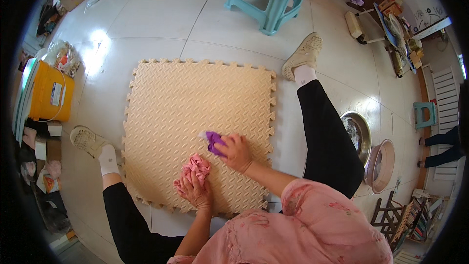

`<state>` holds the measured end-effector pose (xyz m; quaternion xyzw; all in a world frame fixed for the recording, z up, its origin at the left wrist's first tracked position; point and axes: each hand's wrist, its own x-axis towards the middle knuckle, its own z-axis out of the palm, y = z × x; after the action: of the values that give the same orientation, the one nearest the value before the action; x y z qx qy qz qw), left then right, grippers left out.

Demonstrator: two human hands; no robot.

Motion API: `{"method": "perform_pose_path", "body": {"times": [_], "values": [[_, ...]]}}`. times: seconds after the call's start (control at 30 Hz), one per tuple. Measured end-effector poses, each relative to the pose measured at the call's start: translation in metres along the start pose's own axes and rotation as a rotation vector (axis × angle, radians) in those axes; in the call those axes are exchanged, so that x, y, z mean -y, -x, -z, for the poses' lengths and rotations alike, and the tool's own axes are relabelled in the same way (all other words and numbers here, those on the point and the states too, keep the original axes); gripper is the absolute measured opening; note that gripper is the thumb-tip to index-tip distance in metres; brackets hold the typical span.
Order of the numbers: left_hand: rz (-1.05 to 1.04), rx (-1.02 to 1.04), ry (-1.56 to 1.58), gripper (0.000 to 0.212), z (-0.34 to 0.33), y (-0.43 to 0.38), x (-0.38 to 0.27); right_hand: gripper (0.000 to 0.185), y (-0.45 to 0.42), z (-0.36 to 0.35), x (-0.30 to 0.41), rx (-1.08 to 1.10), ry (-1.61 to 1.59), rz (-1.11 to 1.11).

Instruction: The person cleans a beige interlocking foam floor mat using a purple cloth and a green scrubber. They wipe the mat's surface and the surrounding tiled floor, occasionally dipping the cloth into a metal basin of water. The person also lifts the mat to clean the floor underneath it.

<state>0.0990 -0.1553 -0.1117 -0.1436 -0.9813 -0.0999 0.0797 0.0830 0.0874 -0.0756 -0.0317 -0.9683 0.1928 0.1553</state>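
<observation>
A beige foam floor mat (pixel 198 106) with interlocking edges and a raised tread pattern lies between my outstretched legs. My left hand (pixel 198 193) grips a crumpled pink cloth (pixel 196 166) on the mat's near part. Farther up and to the right, my right hand (pixel 237 153) holds a bunched purple cloth (pixel 214 143) against the mat. A small whitish tip (pixel 202 135) sticks out at the far end of the purple cloth; what it is I cannot tell. My fingers hide part of both cloths.
A teal plastic stool (pixel 269 5) stands beyond the mat. To the right sit a metal basin (pixel 367 132) and a pink plastic basin (pixel 389 168). A yellow bucket (pixel 51 91) is at the left, near a filled plastic bag (pixel 64 57). Another person's legs (pixel 441 147) show at the far right.
</observation>
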Motion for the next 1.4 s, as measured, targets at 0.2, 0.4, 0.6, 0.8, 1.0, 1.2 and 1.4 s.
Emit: {"method": "perform_pose_path", "body": {"times": [0.2,0.4,0.6,0.8,1.0,1.2,1.4], "values": [[-0.016,-0.043,0.086,0.057,0.005,-0.007,-0.011,0.039,-0.115,0.012,-0.103,-0.052,0.238,-0.443],[0.004,-0.017,0.192,0.059,0.015,-0.003,0.0,0.046,-0.049,-0.014,-0.012,-0.022,0.245,-0.394],[-0.004,-0.08,0.22,0.059,0.007,-0.007,0.001,0.044,0.061,-0.003,0.071,0.184,0.003,-0.38],[0.046,0.033,0.338,0.061,0.007,-0.013,0.003,0.033,0.022,0.142,0.075,0.078,-0.834,-0.792],[0.026,0.137,0.314,0.058,0.008,-0.012,0.008,0.036,-0.061,0.329,0.099,0.259,-0.96,-0.67],[-0.059,0.076,0.233,0.06,0.004,-0.011,0.02,0.029,-0.121,0.333,0.096,0.102,-1.051,-0.563],[-0.149,0.034,0.259,0.057,0.005,-0.017,0.003,0.042,-0.018,0.153,-0.005,-0.234,-0.818,-0.76]]}}
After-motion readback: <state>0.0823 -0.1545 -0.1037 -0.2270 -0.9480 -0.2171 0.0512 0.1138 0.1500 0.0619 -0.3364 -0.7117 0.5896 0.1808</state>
